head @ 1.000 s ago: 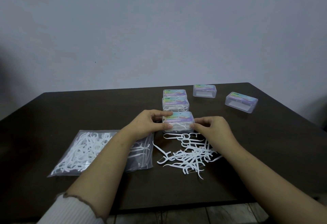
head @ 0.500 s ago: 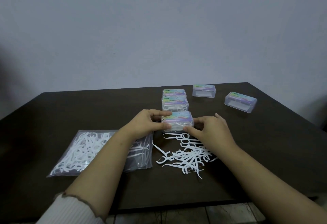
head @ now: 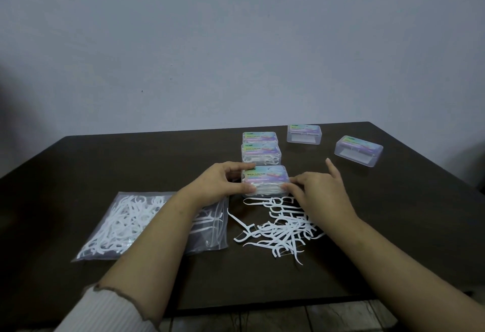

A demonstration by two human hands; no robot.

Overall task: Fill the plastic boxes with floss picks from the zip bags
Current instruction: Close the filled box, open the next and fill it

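Note:
A clear plastic box (head: 265,180) with a colourful lid label, full of white floss picks, stands at the table's middle. My left hand (head: 223,183) grips its left end, thumb in front and fingers behind. My right hand (head: 319,192) pinches its right front corner, with one finger raised toward the far side. A loose heap of white floss picks (head: 278,229) lies just in front of the box. A clear zip bag (head: 136,222) holding several picks lies flat at the left, partly under my left forearm.
Two filled boxes (head: 261,151) (head: 259,137) stand in a row behind the held one. Two more clear boxes (head: 304,134) (head: 358,150) sit at the back right. The dark table (head: 78,169) ends at a near edge above a tiled floor.
My right hand has slid from the box's right end to its front right corner and lifted one finger. The left hand and the box have stayed in place.

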